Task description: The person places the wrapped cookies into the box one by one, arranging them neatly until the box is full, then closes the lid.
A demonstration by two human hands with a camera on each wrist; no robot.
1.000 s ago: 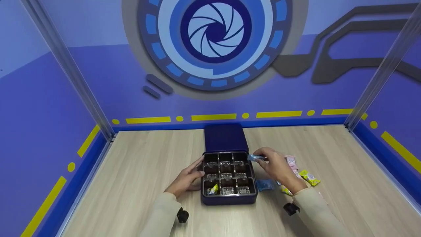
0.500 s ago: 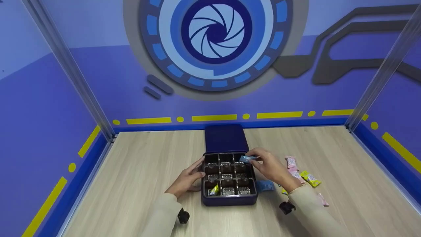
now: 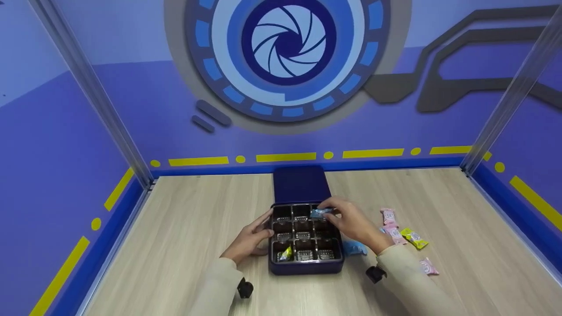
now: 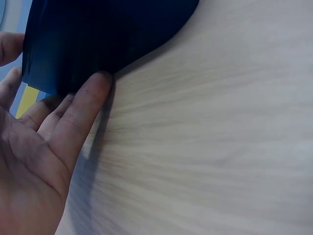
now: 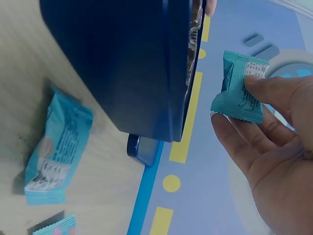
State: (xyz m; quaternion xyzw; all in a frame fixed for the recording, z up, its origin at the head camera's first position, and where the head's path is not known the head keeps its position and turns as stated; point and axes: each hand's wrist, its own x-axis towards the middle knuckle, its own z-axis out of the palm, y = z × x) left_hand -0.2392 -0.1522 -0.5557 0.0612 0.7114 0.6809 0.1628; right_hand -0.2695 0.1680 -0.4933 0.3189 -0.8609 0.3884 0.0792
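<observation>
We see a dark blue box (image 3: pixel 306 267) with nine compartments at the middle of a pale wooden table (image 3: pixel 193 210). At the box's left side, our left hand (image 3: pixel 248 240) rests with fairly straight fingers against the wall, thumb at the rim. Our right hand (image 3: pixel 353 221) pinches a blue sweet (image 3: pixel 319 213) narrowly between thumb and fingers, over the far right compartment. A yellow sweet (image 3: pixel 286 253) leans in the near left one. A dark blue lid (image 3: pixel 300 184) lies just beyond the box's far edge. Another blue packet (image 3: pixel 355 248) sits just beside the right wall; pink sweets (image 3: pixel 388 217) lie further right. Broad bare wood runs to the table's left edge.
</observation>
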